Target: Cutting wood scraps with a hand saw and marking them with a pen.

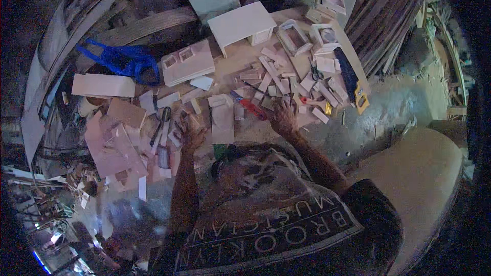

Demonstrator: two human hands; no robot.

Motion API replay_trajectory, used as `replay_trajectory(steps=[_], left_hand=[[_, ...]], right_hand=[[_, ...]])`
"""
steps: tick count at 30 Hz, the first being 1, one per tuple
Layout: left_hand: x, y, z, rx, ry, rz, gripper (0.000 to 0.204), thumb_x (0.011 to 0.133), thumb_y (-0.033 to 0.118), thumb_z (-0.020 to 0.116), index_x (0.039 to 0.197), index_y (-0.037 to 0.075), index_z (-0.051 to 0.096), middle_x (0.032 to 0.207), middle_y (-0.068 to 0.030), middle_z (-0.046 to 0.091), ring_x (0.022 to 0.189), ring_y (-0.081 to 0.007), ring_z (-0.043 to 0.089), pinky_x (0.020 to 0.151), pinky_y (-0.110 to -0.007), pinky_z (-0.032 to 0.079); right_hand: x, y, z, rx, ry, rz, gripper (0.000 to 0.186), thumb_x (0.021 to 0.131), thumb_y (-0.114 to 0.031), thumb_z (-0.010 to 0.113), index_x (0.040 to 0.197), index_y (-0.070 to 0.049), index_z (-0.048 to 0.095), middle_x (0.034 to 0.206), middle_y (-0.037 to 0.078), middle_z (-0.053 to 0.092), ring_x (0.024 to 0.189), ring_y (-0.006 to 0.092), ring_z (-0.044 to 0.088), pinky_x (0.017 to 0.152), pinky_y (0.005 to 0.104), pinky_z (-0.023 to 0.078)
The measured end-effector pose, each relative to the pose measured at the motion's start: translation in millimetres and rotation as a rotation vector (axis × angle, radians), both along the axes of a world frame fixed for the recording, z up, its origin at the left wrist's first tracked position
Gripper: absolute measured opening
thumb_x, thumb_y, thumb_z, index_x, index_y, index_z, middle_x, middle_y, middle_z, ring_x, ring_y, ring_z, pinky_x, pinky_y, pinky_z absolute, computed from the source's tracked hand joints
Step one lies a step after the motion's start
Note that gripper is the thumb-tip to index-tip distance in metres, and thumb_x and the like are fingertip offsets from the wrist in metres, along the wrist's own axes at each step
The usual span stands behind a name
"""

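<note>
Just left of my right hand (284, 116) I have a red-handled tool (252, 109), lying aslant with its near end pointing toward my grip. Right of my left hand (190, 133) lies a pale rectangular board (222, 122), flat, its long sides running away from me. On that hand's other side a small pale wooden piece (175, 137) sits at a slant; whether I touch it, I cannot tell.

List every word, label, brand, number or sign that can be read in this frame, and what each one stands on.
Dark shirt: large pale capitals in a pale outline, upside down in this view; legible, but I don't copy printed words.
Yellow-handled saw: any marking is too small to read.
Red tool: too blurred to read.
</note>
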State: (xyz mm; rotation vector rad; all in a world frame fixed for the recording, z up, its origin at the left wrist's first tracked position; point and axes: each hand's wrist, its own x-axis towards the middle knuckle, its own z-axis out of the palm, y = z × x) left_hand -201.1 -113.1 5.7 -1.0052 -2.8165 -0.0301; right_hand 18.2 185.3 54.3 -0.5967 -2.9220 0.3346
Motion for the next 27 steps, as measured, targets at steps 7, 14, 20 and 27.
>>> replay_trajectory(steps=[7, 14, 20, 27], left_hand=[[10, 34, 13, -0.023, 0.144, -0.119, 0.086, 0.084, 0.046, 0.061, 0.148, 0.012, 0.014, 0.151, -0.0237, 0.011, 0.137, -0.0485, 0.009, 0.104, -0.068, 0.011], [66, 69, 12, 0.468, -0.173, -0.007, 0.085, 0.081, 0.050, 0.061, 0.142, 0.003, 0.026, 0.142, -0.0234, 0.033, 0.133, -0.0378, 0.030, 0.110, -0.056, 0.015], [35, 91, -48, 0.727, -0.893, 0.309, 0.081, 0.081, 0.042, 0.064, 0.144, 0.006, 0.027, 0.143, -0.0220, 0.033, 0.134, -0.0358, 0.029, 0.110, -0.051, 0.019], [60, 60, 11, 0.856, -0.547, 0.078, 0.078, 0.083, 0.040, 0.065, 0.144, 0.006, 0.030, 0.143, -0.0225, 0.034, 0.133, -0.0308, 0.033, 0.109, -0.045, 0.025]], right_hand=[[-59, 63, -32, -0.010, 0.066, -0.201, 0.053, 0.084, -0.030, 0.058, 0.132, -0.011, 0.044, 0.132, 0.017, 0.047, 0.121, 0.0345, 0.045, 0.098, 0.0626, 0.027], [-99, 102, 27, -0.406, -0.325, -0.187, 0.052, 0.085, -0.023, 0.057, 0.131, -0.001, 0.044, 0.123, 0.020, 0.054, 0.111, 0.0322, 0.053, 0.097, 0.0480, 0.038], [-43, 107, 25, -0.320, 0.152, -0.322, 0.052, 0.081, -0.023, 0.064, 0.127, -0.003, 0.049, 0.116, 0.022, 0.057, 0.106, 0.0402, 0.055, 0.091, 0.0461, 0.045], [-30, 56, 8, -0.457, 0.158, -0.043, 0.049, 0.076, -0.016, 0.067, 0.121, -0.005, 0.051, 0.118, 0.020, 0.054, 0.107, 0.0381, 0.052, 0.091, 0.0455, 0.044]])
